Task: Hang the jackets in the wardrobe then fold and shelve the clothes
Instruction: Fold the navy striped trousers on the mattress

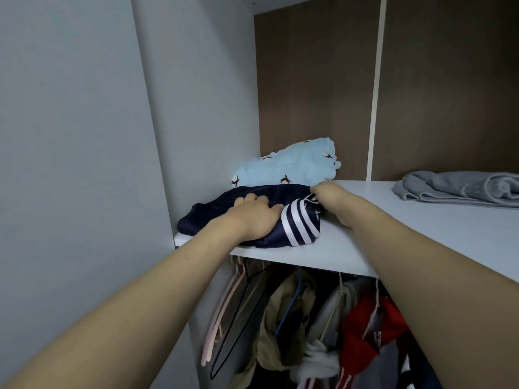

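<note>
On the far left is a plain grey wall (70,136), and next to it is the grey side of the wardrobe (202,108). A white shelf (393,228) runs across the wardrobe.

The left hand (257,217) lies on top of a dark blue piece of clothing (207,217) at the left end of the shelf. Its fingers are spread out flat and press down on the cloth. The blue clothing has a white striped band (297,223) that sits between the two hands. Behind it, touching its back edge, is a fluffy light blue piece of clothing (289,167) with small dark marks on it.

The right hand (327,192) is at the right edge of the dark blue clothing. Its fingers are curled and seem to pinch the cloth near the striped band, but the fingertips are hidden, so I cannot tell for sure.

The back of the wardrobe is a brown board (314,94) with a pale strip (376,88) going up it.

On the far right of the shelf, well apart from the blue clothes, lies a grey piece of clothing (460,189).

Under the shelf hang pink hangers (222,313) and a black hanger (238,318) with nothing on them, then a tan jacket (283,332), a white one (325,357) and a red one (362,332).
</note>
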Demonstrator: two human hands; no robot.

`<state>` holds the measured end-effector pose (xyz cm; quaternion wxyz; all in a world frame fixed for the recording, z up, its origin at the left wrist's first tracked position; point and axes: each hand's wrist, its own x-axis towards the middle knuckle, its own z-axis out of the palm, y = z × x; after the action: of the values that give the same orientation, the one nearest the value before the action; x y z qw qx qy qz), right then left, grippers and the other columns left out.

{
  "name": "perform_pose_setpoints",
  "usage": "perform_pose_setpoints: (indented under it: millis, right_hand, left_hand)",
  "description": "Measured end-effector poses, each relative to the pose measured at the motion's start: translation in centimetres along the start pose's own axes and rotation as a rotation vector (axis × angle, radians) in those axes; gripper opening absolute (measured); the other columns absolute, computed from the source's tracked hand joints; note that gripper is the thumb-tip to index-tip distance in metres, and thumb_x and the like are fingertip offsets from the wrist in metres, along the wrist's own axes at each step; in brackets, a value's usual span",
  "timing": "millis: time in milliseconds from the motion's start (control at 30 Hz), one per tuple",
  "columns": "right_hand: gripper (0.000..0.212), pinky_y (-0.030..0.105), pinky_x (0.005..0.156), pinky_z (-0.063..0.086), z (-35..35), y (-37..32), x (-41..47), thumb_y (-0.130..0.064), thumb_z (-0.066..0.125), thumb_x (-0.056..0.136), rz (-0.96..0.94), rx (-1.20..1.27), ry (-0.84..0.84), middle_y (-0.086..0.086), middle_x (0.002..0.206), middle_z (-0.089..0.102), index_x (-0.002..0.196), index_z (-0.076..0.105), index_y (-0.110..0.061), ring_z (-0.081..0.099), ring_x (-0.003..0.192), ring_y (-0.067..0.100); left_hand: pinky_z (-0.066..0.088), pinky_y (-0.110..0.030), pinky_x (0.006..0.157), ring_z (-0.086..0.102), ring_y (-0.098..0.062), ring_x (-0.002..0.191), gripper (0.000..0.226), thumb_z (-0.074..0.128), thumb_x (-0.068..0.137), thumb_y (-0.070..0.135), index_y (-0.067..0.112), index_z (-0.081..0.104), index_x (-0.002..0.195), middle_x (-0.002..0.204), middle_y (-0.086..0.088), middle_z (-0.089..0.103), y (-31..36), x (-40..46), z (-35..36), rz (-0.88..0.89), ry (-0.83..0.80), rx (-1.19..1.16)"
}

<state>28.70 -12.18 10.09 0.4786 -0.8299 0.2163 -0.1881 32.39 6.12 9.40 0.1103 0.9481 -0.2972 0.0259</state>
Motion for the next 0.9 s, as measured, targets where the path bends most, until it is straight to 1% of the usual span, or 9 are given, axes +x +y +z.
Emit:
perform_pose_setpoints:
  millis: [100, 200, 300, 433, 533, 600, 700, 833, 900]
  right_hand:
    - [0.023, 0.036, 0.086, 0.042, -1.2, -0.5, -2.5, -0.017, 0.045, 0.091, -0.049, 0.004, 0.062, 0.014, 0.123, 0.053, 0.112, 0.053, -0.011, 0.054, 0.106, 0.030]
    - [0.048, 0.038, 0.099, 0.039, -2.7, -1.2, -5.9, -0.022, 0.045, 0.093, -0.109, -0.114, 0.132, 0.011, 0.142, 0.045, 0.139, 0.045, -0.010, 0.047, 0.125, 0.032]
    - [0.053, 0.038, 0.100, 0.039, -4.5, -1.8, -9.9, -0.023, 0.045, 0.093, -0.169, -0.202, 0.240, 0.011, 0.147, 0.042, 0.145, 0.040, -0.012, 0.045, 0.129, 0.032]
    - [0.053, 0.040, 0.105, 0.039, -6.7, -1.8, -15.5, -0.023, 0.047, 0.094, -0.206, -0.323, 0.360, 0.016, 0.148, 0.041, 0.145, 0.039, -0.010, 0.044, 0.131, 0.034]
    - [0.056, 0.040, 0.107, 0.038, -8.0, -1.5, -19.7, -0.024, 0.049, 0.094, -0.199, -0.383, 0.400, 0.013, 0.149, 0.040, 0.147, 0.037, -0.012, 0.043, 0.132, 0.032]
    - [0.054, 0.038, 0.107, 0.038, -8.9, -1.3, -22.6, -0.024, 0.051, 0.095, -0.195, -0.429, 0.426, 0.012, 0.148, 0.041, 0.146, 0.039, -0.012, 0.043, 0.132, 0.031]
    - [0.048, 0.035, 0.103, 0.035, -10.3, -0.8, -27.2, -0.019, 0.052, 0.092, -0.197, -0.510, 0.503, 0.015, 0.142, 0.046, 0.139, 0.045, -0.007, 0.043, 0.130, 0.032]
    - [0.053, 0.037, 0.113, 0.025, -13.0, 0.1, -33.9, -0.018, 0.052, 0.091, -0.199, -0.687, 0.697, 0.014, 0.147, 0.041, 0.142, 0.042, -0.005, 0.036, 0.135, 0.032]
    - [0.056, 0.040, 0.118, 0.018, -14.6, 0.6, -37.3, -0.017, 0.052, 0.091, -0.214, -0.755, 0.800, 0.014, 0.151, 0.036, 0.143, 0.040, -0.004, 0.030, 0.139, 0.032]
  left_hand:
    - [0.031, -0.041, 0.103, 0.038, -0.034, 0.129, 0.055, 0.021, 0.102, 0.049, 0.015, 0.053, 0.131, 0.141, -0.014, 0.045, 0.4, -0.3, -1.2, 0.004, 0.066, -0.001]
    - [0.033, -0.046, 0.109, 0.039, -0.036, 0.131, 0.058, 0.027, 0.101, 0.050, 0.010, 0.045, 0.140, 0.145, -0.016, 0.040, 0.9, -1.3, -3.1, -0.042, 0.155, -0.047]
    - [0.032, -0.049, 0.112, 0.035, -0.035, 0.136, 0.060, 0.028, 0.101, 0.047, 0.010, 0.037, 0.147, 0.151, -0.015, 0.035, 1.9, -3.1, -4.7, 0.004, 0.231, -0.091]
    - [0.030, -0.045, 0.112, 0.035, -0.034, 0.136, 0.058, 0.028, 0.103, 0.043, 0.008, 0.033, 0.149, 0.151, -0.015, 0.037, 3.0, -6.4, -5.6, 0.143, 0.365, 0.032]
    - [0.027, -0.046, 0.114, 0.035, -0.034, 0.136, 0.055, 0.028, 0.104, 0.042, 0.008, 0.034, 0.147, 0.150, -0.015, 0.038, 3.7, -8.7, -5.5, 0.226, 0.426, 0.137]
    - [0.026, -0.047, 0.114, 0.036, -0.034, 0.134, 0.053, 0.029, 0.103, 0.040, 0.008, 0.037, 0.145, 0.149, -0.014, 0.039, 4.5, -10.3, -5.2, 0.294, 0.466, 0.143]
    - [0.027, -0.048, 0.113, 0.040, -0.032, 0.130, 0.047, 0.036, 0.102, 0.036, 0.009, 0.044, 0.139, 0.145, -0.011, 0.043, 6.1, -13.0, -4.5, 0.462, 0.619, 0.117]
    - [0.027, -0.049, 0.112, 0.041, -0.031, 0.130, 0.044, 0.041, 0.099, 0.034, 0.009, 0.049, 0.135, 0.144, -0.011, 0.044, 9.0, -17.0, -3.4, 0.699, 0.803, 0.124]
    - [0.027, -0.052, 0.113, 0.042, -0.033, 0.131, 0.045, 0.043, 0.099, 0.034, 0.007, 0.050, 0.134, 0.143, -0.013, 0.046, 11.1, -19.2, -3.0, 0.787, 0.863, 0.051]
